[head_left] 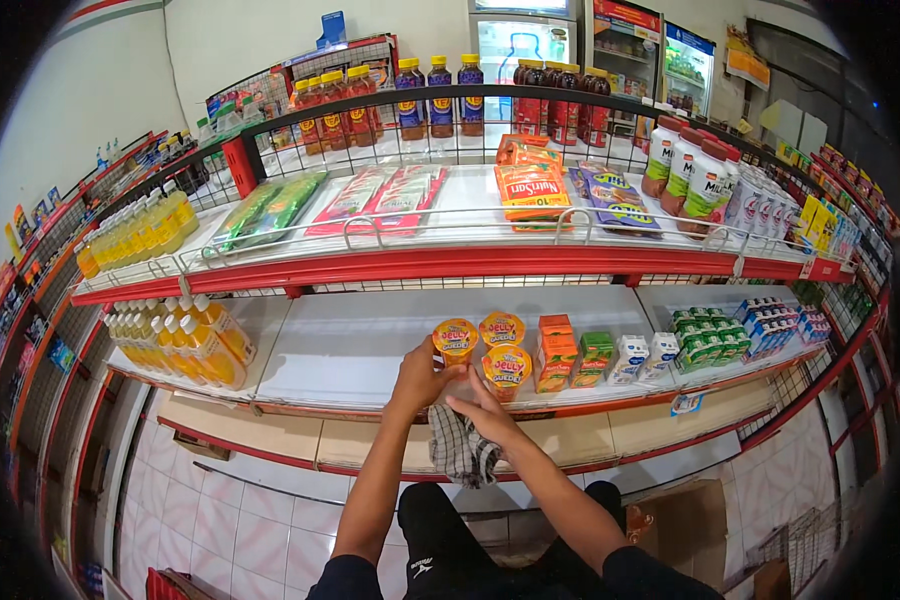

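Three jelly cups with yellow-orange printed lids stand close together near the middle of the lower shelf (340,352). My left hand (420,378) is closed around the left jelly cup (456,337). Behind stands another jelly cup (501,329), and the near right jelly cup (507,366) is beside my right fingertips. My right hand (484,408) is closed on a black-and-white checked cloth (462,447), which hangs down past the shelf's front edge. Whether my right fingertips touch the near cup is hard to make out.
Orange cartons (554,354), green cartons (596,358) and small white cartons line the shelf to the right. Yellow juice bottles (210,345) stand at left. Above runs a red-edged shelf (420,265) with a wire rail, sachets and bottles. A cardboard box (685,530) sits on the floor.
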`<state>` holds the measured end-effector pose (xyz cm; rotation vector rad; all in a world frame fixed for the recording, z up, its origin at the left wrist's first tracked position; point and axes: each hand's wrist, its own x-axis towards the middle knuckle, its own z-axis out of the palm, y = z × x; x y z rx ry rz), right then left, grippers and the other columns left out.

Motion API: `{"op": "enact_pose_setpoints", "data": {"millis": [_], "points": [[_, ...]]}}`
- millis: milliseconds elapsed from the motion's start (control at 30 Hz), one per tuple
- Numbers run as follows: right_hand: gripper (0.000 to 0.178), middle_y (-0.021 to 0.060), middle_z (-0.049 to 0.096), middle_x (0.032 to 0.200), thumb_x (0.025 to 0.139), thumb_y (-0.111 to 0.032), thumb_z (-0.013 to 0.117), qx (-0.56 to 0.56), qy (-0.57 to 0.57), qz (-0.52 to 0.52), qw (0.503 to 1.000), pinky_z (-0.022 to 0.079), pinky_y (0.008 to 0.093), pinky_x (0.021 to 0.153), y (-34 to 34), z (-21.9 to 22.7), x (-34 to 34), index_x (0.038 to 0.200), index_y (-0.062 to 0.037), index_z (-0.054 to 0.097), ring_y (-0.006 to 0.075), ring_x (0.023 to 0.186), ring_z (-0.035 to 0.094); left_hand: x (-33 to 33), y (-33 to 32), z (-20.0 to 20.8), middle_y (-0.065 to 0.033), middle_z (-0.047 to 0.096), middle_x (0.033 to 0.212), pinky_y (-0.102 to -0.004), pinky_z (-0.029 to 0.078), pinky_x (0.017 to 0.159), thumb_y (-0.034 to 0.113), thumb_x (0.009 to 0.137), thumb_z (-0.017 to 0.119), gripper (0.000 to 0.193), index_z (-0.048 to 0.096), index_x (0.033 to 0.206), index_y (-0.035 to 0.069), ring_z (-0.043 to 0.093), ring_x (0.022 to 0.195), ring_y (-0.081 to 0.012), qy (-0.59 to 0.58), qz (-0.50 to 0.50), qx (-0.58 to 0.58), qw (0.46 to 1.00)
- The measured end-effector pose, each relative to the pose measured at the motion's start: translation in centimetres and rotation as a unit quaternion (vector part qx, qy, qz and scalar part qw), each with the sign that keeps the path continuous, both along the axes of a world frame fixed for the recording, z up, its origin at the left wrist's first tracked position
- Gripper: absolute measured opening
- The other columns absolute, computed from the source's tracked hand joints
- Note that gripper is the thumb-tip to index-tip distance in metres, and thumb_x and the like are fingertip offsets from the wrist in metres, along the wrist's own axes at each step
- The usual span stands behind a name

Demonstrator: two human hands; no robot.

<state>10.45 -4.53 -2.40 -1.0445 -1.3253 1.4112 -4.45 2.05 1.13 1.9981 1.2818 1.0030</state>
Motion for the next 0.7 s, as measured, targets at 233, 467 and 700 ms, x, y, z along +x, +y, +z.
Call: {"op": "enact_pose_setpoints", "data": {"millis": [233, 467, 700], "points": [[0.089, 0.014, 0.047, 0.136, 0.091, -0.021, 0.066, 0.014, 0.068, -0.029, 0.997, 0.047, 0.0274, 0.089, -2.1, 0.6, -0.8, 0.152, -0.003, 0.004, 0.0177, 0.11, 0.058, 0.3, -0.3, 0.3, -0.0183, 0.067, 0.106, -0.0381, 0.055, 0.074, 0.024, 0.074, 0.081, 0.064, 0.051, 0.124, -0.002, 0.069, 0.088, -0.0311, 0.041, 0.028, -0.007, 0.999], [0.044, 0.0079, 0.066, 0.109, 0.09, -0.023, 0.068, 0.045, -0.023, -0.019, 0.999, 0.047, 0.0296, 0.089, -10.4, -4.8, 5.3, 0.127, -0.0021, 0.055, 0.0144, 0.104, 0.059, 0.0, -8.7, -4.4, -0.0126, 0.061, 0.108, -0.0383, 0.048, 0.089, 0.007, 0.086, 0.066, 0.032, 0.056, 0.117, 0.001, 0.059, 0.104, -0.025, -0.19, 0.213, 0.225, 0.932], [0.046, 0.0072, 0.065, 0.101, 0.081, -0.03, 0.077, -0.185, 0.091, -0.231, 0.951, 0.051, 0.0297, 0.078, -19.9, -12.9, 13.6, 0.112, 0.0006, 0.061, 0.0144, 0.088, 0.062, 10.7, -21.1, -16.6, -0.0172, 0.056, 0.122, -0.0396, 0.043, 0.097, 0.023, 0.085, 0.071, 0.054, 0.047, 0.129, 0.001, 0.054, 0.111, -0.0278, -0.138, -0.159, -0.242, 0.947]]}}
